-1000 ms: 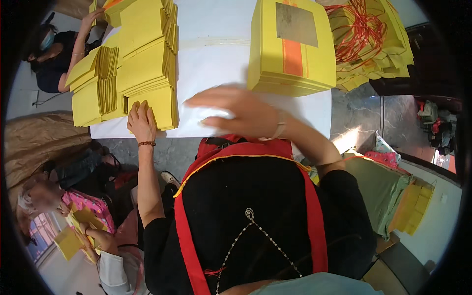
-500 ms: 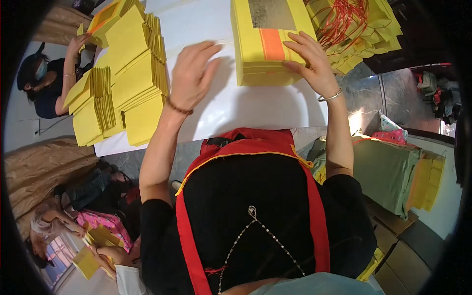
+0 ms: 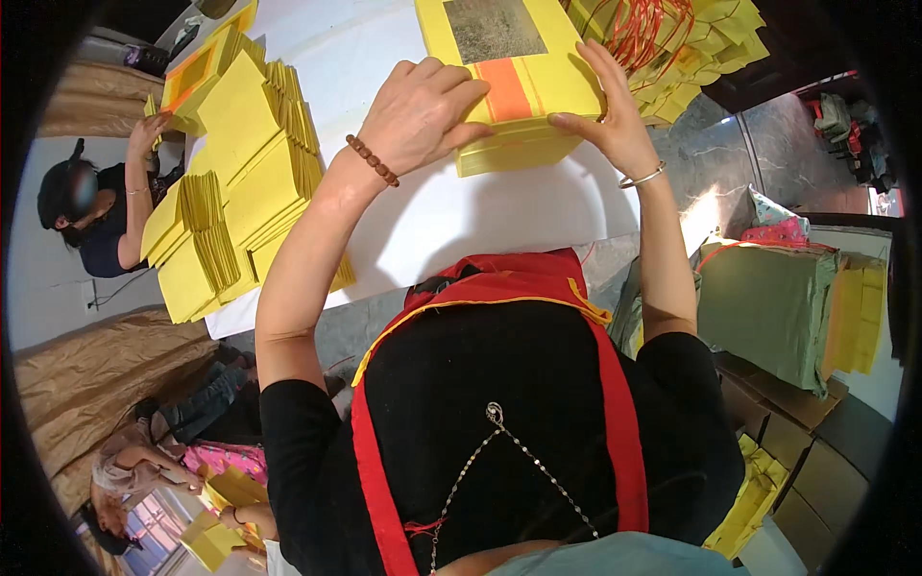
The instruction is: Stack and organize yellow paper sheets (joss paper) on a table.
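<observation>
A thick stack of yellow joss paper (image 3: 451, 38) lies on the white table, with a dull metallic rectangle and an orange band on its top sheet. My left hand (image 3: 423, 110) is closed on its near left corner, fingers over the top and thumb along the front edge. At the near right corner, my right hand (image 3: 615, 120) grips it with the thumb on the front and fingers along the right side. The stack is held between both hands, its layered front edges showing.
Folded yellow paper bundles (image 3: 245, 144) cover the table's left side. Red strings (image 3: 653, 34) lie over more yellow paper at the far right. A co-worker (image 3: 110, 202) sits beyond the left edge; others handle yellow paper at lower left. A green-wrapped block (image 3: 764, 307) stands at right.
My left hand has moved right and come down onto the stack, from apart to touching it. My right hand has shifted from its top to the right corner.
</observation>
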Demonstrator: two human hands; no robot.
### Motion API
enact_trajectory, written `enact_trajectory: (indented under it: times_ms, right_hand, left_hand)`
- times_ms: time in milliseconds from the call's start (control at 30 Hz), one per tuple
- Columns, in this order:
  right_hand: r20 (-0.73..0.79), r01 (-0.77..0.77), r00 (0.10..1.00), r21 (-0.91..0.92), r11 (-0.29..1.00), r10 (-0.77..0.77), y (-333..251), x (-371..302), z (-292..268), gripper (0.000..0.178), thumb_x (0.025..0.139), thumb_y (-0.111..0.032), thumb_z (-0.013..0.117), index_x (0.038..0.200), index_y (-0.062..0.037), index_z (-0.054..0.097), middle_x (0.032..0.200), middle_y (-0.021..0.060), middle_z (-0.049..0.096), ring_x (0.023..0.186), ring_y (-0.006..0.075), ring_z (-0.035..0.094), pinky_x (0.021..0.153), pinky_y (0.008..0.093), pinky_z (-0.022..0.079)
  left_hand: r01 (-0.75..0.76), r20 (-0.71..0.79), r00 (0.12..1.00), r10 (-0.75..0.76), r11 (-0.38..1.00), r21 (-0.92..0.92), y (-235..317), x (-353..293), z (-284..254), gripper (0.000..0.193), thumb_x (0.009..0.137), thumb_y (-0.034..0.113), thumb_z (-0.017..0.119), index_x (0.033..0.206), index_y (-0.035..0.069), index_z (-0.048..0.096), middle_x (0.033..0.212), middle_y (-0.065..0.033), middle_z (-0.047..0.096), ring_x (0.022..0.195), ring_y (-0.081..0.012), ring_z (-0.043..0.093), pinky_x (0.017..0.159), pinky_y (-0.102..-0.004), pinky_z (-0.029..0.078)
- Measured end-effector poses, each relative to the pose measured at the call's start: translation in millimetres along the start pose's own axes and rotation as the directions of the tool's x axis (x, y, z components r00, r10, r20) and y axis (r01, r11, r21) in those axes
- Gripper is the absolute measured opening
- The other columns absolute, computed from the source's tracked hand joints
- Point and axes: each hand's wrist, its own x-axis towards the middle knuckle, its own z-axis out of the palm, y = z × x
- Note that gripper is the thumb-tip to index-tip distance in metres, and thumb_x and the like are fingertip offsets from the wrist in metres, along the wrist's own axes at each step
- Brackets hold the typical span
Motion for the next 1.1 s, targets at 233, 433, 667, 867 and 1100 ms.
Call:
enact_trajectory:
  times_ms: [233, 433, 667, 867, 1100]
  right_hand:
    - [0.037, -0.037, 0.999, 0.137, 0.990, 0.032, 1, 0, 0, 0.078, 0.069, -0.027, 0.073, 0.134, -0.0093, 0.034, 0.141, 0.0172, 0.023, 0.131, 0.0285, 0.023, 0.106, 0.0353, 0.022]
    - [0.106, -0.139, 0.988, 0.299, 0.944, 0.112, 8, -6, 0, 0.079, 0.069, -0.012, 0.073, 0.136, -0.0091, 0.030, 0.141, 0.0067, 0.027, 0.127, 0.0184, 0.029, 0.104, 0.0303, 0.026]
    - [0.095, -0.151, 0.988, 0.397, 0.905, 0.123, 10, -8, 6, 0.074, 0.073, -0.013, 0.068, 0.137, -0.0091, 0.030, 0.141, 0.0061, 0.027, 0.128, 0.0178, 0.027, 0.104, 0.0280, 0.024]
    - [-0.010, -0.119, 0.991, 0.404, 0.907, 0.135, 9, -5, 11, 0.060, 0.074, -0.021, 0.064, 0.129, -0.0090, 0.044, 0.139, 0.0148, 0.027, 0.130, 0.0251, 0.026, 0.105, 0.0323, 0.023]
    - [-0.132, -0.132, 0.974, 0.325, 0.937, 0.183, 1, 2, 14, 0.046, 0.074, -0.021, 0.063, 0.118, -0.0095, 0.054, 0.133, 0.0156, 0.036, 0.125, 0.0256, 0.034, 0.103, 0.0326, 0.027]
  left_hand:
    - [0.008, -0.001, 1.000, -0.009, 1.000, -0.029, -5, 0, 0, 0.039, 0.074, 0.031, 0.066, 0.103, 0.006, 0.060, 0.092, -0.0076, 0.062, 0.078, -0.0237, 0.055, 0.071, -0.0339, 0.042]
    - [0.020, -0.032, 0.999, -0.023, 0.995, -0.094, -7, 4, 0, 0.029, 0.077, 0.027, 0.063, 0.098, 0.007, 0.062, 0.078, -0.0078, 0.063, 0.070, -0.0242, 0.055, 0.065, -0.0346, 0.045]
    - [0.027, -0.024, 0.999, -0.029, 0.995, -0.093, -7, 4, -1, 0.028, 0.078, 0.028, 0.062, 0.097, 0.007, 0.063, 0.077, -0.0076, 0.063, 0.070, -0.0235, 0.055, 0.064, -0.0335, 0.046]
    - [0.016, -0.044, 0.999, -0.019, 0.998, -0.061, -2, 4, -1, 0.033, 0.077, 0.035, 0.063, 0.097, 0.008, 0.063, 0.082, -0.0063, 0.063, 0.074, -0.0232, 0.056, 0.066, -0.0342, 0.045]
    - [0.094, -0.030, 0.995, -0.092, 0.992, 0.079, 7, 10, 5, 0.028, 0.078, 0.033, 0.061, 0.093, 0.010, 0.063, 0.082, -0.0038, 0.061, 0.074, -0.0210, 0.054, 0.065, -0.0331, 0.041]
